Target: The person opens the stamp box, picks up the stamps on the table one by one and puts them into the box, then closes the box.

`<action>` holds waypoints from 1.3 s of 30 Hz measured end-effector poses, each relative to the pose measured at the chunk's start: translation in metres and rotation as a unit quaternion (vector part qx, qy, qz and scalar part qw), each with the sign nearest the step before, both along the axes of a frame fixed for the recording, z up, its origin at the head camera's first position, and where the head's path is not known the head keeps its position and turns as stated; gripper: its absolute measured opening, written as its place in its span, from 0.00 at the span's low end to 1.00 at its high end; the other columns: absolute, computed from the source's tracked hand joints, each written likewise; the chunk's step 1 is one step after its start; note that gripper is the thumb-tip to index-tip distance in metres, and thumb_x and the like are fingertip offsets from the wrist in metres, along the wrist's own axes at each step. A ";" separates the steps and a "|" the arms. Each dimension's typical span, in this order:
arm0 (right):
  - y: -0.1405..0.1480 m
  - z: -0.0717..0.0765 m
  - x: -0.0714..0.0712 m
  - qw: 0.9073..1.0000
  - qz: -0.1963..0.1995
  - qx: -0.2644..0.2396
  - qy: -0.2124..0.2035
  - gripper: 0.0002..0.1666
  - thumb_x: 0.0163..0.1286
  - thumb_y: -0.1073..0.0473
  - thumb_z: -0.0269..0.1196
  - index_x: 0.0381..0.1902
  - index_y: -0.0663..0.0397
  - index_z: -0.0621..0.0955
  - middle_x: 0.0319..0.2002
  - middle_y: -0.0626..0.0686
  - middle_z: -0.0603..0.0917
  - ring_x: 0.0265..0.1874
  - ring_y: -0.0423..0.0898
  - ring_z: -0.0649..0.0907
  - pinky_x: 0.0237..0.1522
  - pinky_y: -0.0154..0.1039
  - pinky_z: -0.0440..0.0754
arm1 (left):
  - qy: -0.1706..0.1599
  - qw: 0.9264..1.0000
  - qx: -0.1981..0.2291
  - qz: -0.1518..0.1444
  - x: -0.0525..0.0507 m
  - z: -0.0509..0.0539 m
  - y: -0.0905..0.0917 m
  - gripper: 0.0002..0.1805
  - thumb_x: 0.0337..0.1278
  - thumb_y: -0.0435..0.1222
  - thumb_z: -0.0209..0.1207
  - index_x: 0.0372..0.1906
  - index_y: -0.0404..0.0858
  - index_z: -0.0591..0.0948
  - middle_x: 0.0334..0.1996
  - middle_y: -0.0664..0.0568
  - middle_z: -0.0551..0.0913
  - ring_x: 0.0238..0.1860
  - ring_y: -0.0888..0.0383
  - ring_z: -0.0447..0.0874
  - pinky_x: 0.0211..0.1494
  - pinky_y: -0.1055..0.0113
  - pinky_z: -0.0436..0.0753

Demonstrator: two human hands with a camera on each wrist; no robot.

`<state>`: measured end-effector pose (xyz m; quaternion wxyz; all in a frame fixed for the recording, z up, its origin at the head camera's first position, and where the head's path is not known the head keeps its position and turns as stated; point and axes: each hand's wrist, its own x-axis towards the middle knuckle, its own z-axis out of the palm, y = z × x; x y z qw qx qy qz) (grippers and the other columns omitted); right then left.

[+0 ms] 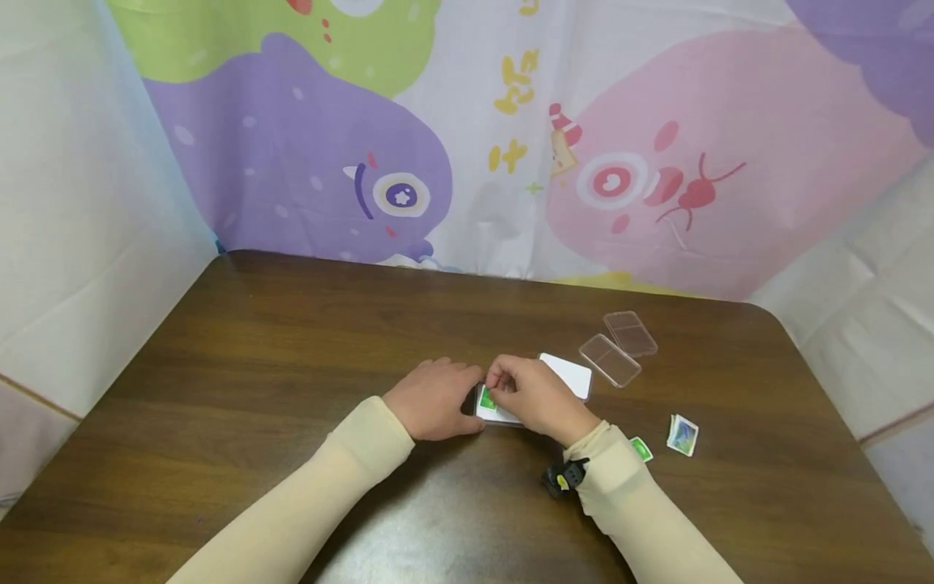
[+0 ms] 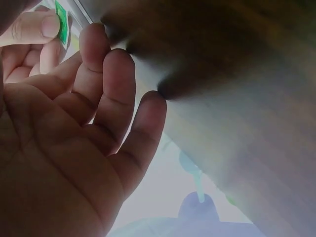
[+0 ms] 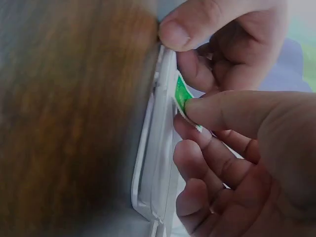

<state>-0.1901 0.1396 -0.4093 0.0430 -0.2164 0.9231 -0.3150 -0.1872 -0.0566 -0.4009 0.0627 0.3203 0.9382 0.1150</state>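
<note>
Right grip (image 1: 541, 397) pinches tilted green stamp (image 3: 181, 94) over left-to-right case (image 3: 160, 143).

Green stamp (image 1: 487, 400) partly behind the right hand (image 1: 538, 397), its design (head view) illegibly tiny.

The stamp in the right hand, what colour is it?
The stamp is green with a white edge, clearest in the right wrist view.

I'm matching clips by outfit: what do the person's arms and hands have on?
The left sleeve and right sleeve are long and cream, with cuffs. Both left hand and right hand are gloveless. A black device with a yellow-green mark sits at the right wrist.
</note>
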 end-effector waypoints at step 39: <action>0.005 0.020 0.022 0.963 0.183 0.155 0.122 0.08 0.72 0.60 0.65 0.45 0.57 0.87 0.50 0.54 0.84 0.51 0.50 0.82 0.52 0.43 0.82 | -0.010 1.000 -0.003 -0.002 0.001 0.003 -0.003 0.22 0.58 0.55 0.70 0.48 0.46 0.79 0.39 0.57 0.83 0.40 0.53 0.78 0.49 0.53 0.76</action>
